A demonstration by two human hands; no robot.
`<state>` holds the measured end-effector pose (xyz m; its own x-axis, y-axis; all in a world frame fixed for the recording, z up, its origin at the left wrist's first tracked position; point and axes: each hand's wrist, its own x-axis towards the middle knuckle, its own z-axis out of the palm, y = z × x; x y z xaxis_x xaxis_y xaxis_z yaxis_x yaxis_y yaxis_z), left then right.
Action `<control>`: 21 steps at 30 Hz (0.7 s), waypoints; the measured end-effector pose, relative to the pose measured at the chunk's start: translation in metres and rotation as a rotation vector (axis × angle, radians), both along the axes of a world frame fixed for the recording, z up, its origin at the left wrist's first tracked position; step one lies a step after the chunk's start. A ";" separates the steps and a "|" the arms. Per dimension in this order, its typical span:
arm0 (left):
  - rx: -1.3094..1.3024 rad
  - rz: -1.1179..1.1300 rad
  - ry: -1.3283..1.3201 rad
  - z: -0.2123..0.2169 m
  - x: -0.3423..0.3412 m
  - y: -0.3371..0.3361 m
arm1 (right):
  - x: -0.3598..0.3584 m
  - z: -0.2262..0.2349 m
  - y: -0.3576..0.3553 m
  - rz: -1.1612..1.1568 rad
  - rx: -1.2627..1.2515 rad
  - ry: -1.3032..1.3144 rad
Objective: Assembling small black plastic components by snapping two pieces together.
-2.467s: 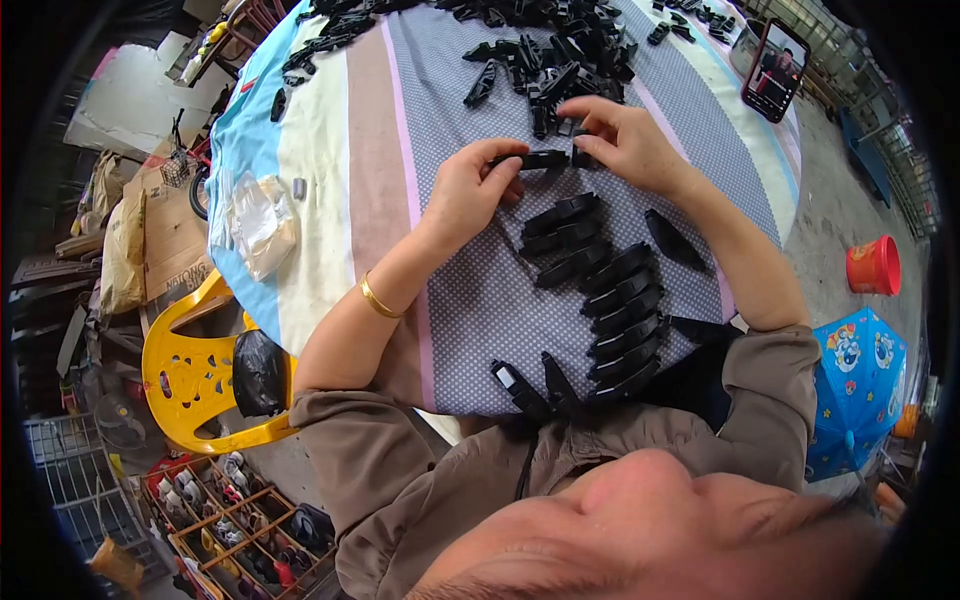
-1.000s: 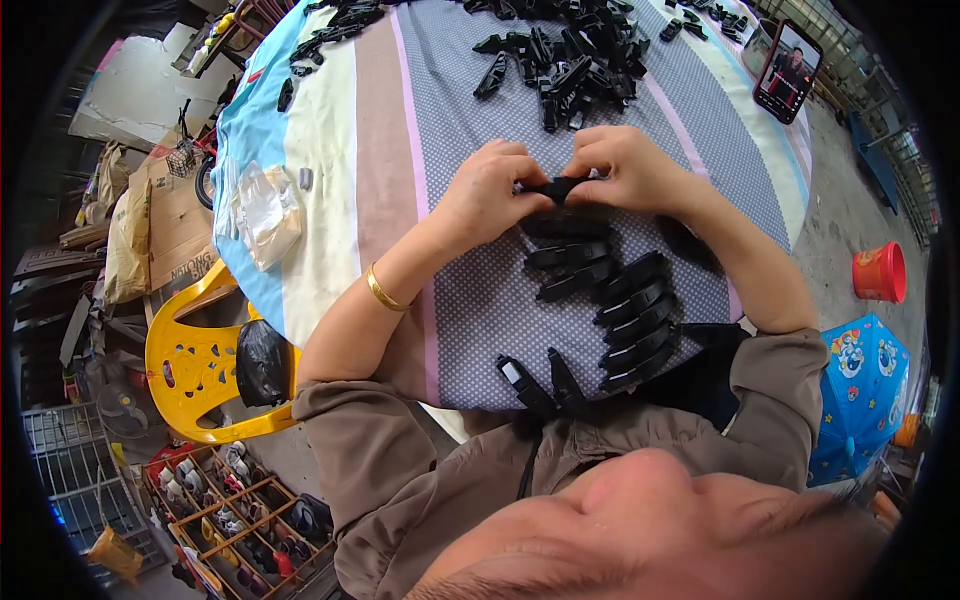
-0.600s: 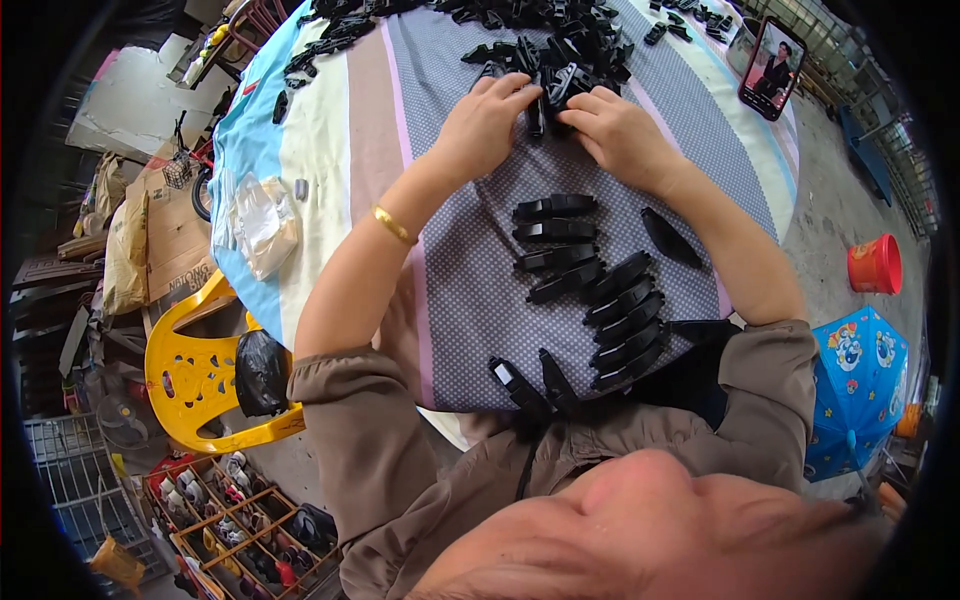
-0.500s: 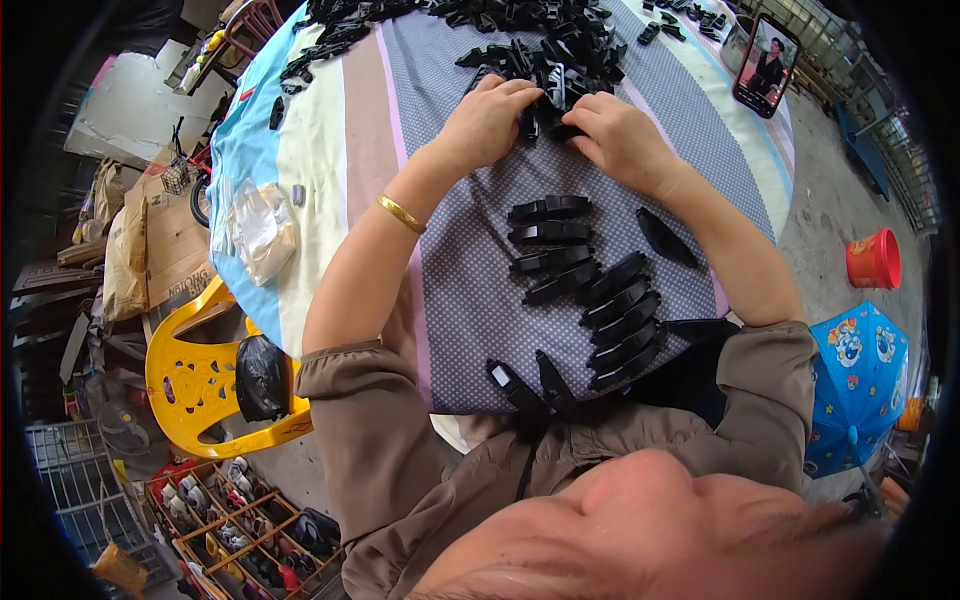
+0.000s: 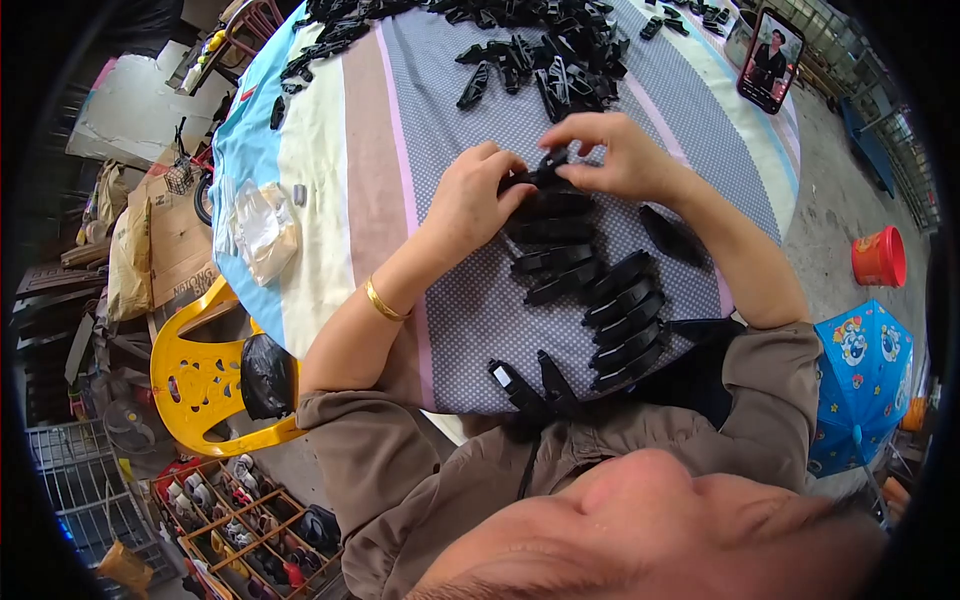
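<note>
1. Both hands have come back from the far pile toward the person since half a second ago, and they now meet above the rows of laid-out clips.
2. The left hand [image 5: 478, 200] has its fingers curled closed on the left end of a black clip [image 5: 540, 172], with the thumb on the near side.
3. The right hand [image 5: 615, 155] pinches the right end of the same clip between thumb and fingertips; its other fingers are bent above it.
4. The clip is held between the two hands, just over the tablecloth [image 5: 340, 150], at the far end of the rows; whether it touches the cloth cannot be told.
5. Rows [image 5: 590, 280] of black clips lie side by side on the dotted grey part of the cloth, just near the hands and toward the person.
6. One clip [image 5: 672, 235] lies alone beside the right forearm.
7. Two more clips [image 5: 530, 382] lie at the near edge of the table.
8. A loose pile [image 5: 545, 55] of black clips lies at the far side of the table, apart from the hands.
9. A gold bangle [image 5: 384, 303] is on the left wrist.
10. A clear plastic bag [image 5: 262, 228] lies on the cloth at the left, well apart from the hands.
11. A phone [image 5: 770, 60] stands at the far right of the table.
12. A yellow chair [image 5: 200, 385] stands left of the table, with a black bag [image 5: 266, 374] on it.
13. A red bucket [image 5: 880, 257] stands on the floor at the right.
</note>
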<state>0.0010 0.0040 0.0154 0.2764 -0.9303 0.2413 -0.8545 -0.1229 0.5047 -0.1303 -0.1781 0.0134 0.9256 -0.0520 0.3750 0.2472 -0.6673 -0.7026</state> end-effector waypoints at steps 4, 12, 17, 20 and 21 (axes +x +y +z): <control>-0.030 0.032 0.055 -0.003 0.002 0.003 | -0.002 0.001 -0.006 -0.012 -0.205 0.075; -0.024 0.016 0.092 -0.001 0.002 -0.002 | -0.005 0.003 -0.010 -0.021 -0.441 0.000; -0.069 -0.021 0.248 -0.010 0.001 -0.005 | 0.004 0.001 0.005 0.047 -0.452 -0.054; -0.044 -0.066 0.205 -0.005 0.001 -0.003 | 0.001 0.002 0.001 0.049 -0.344 0.037; -0.044 -0.067 0.204 -0.006 -0.001 -0.004 | 0.003 0.000 0.000 0.048 -0.345 0.035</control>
<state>0.0005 0.0005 0.0099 0.2616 -0.9380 0.2272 -0.7398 -0.0436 0.6714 -0.1275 -0.1781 0.0134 0.9367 0.1159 0.3305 0.2634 -0.8550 -0.4467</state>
